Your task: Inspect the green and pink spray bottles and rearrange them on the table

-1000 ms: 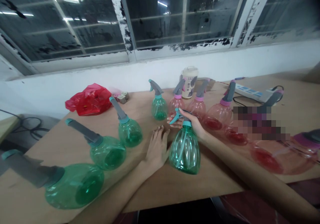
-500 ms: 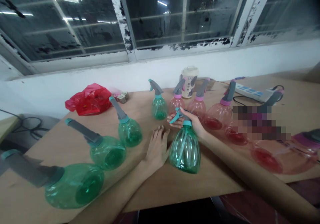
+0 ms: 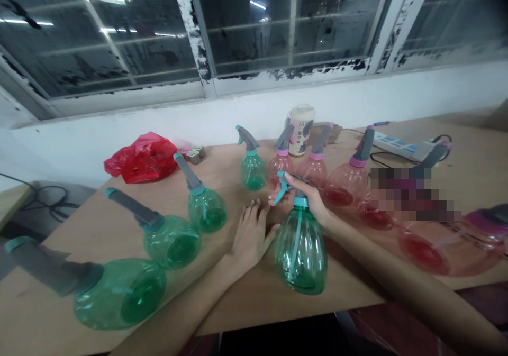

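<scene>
A green spray bottle [image 3: 301, 250] with a grey and teal trigger head is gripped around its neck and head by my right hand [image 3: 311, 194]. The fingers lie at the teal trigger and the thumb on top of the nozzle end. The bottle leans slightly, its base toward me; whether it touches the table I cannot tell. My left hand [image 3: 250, 231] rests flat on the wooden table [image 3: 222, 313], fingers spread, just left of that bottle. More green spray bottles stand nearby, one behind my hands [image 3: 253, 171] and one to the left [image 3: 207, 208].
Two further green bottles [image 3: 172, 242] [image 3: 119, 295] line the left side. Several pink spray bottles [image 3: 345, 184] curve along the right. Toward the wall are a red plastic bag [image 3: 145, 160], a paper cup [image 3: 300, 131] and a power strip [image 3: 400, 147]. A blurred patch covers part of the right.
The held spray bottle has shifted slightly right and its base has swung nearer to me. Its trigger now sits closer to the neck. My left hand stays in place.
</scene>
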Demonstrator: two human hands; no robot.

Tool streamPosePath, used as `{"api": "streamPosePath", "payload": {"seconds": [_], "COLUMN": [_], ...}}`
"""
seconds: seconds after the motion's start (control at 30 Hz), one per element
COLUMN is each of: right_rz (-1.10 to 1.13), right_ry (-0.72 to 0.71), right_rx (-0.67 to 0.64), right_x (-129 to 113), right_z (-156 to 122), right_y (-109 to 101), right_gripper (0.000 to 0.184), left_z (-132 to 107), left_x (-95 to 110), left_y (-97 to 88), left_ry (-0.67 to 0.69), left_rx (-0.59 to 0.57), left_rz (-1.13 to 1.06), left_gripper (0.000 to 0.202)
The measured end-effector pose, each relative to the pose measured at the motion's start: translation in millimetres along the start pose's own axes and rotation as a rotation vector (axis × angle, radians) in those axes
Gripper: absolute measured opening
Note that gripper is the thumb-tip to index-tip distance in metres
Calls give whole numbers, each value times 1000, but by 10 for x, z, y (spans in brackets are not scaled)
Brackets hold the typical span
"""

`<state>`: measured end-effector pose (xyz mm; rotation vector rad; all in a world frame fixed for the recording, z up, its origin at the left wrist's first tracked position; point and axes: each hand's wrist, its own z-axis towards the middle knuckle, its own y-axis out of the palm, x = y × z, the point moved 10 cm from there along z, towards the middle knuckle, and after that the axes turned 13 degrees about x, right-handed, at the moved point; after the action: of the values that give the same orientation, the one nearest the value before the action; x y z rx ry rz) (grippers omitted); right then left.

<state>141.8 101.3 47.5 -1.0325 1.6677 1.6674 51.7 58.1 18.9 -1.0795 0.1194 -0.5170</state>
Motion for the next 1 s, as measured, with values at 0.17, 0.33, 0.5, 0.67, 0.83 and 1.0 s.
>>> {"api": "streamPosePath", "payload": {"seconds": [0.17,0.33,0.5,0.67,0.83,1.0], "right_rz": [57,67,73,92,110,131], "right_ry": [20,40,50,64,94,156], "right_rx": [-29,6,-2,1,7,29], "right_x": [94,146,153,170,191,238], "right_z": [78,129,131,149,154,155], "right_y": [-27,-101,-95,-111,-121,-138], "right_gripper": [27,27,27,27,27,27], "left_z": [-11,-25,-19,-21,-23,-12], "left_x": [-9,-22,-29,-27,-15,-7], "left_y": [21,39,37,37,41,49], "left_ry": [5,12,-1,-5,2,2], "left_rx": [-6,-7,-15,-22,-46,-78], "left_rz": [-4,-18,-13,-2,4,29], "left_gripper": [46,45,43,43,44,46]}}
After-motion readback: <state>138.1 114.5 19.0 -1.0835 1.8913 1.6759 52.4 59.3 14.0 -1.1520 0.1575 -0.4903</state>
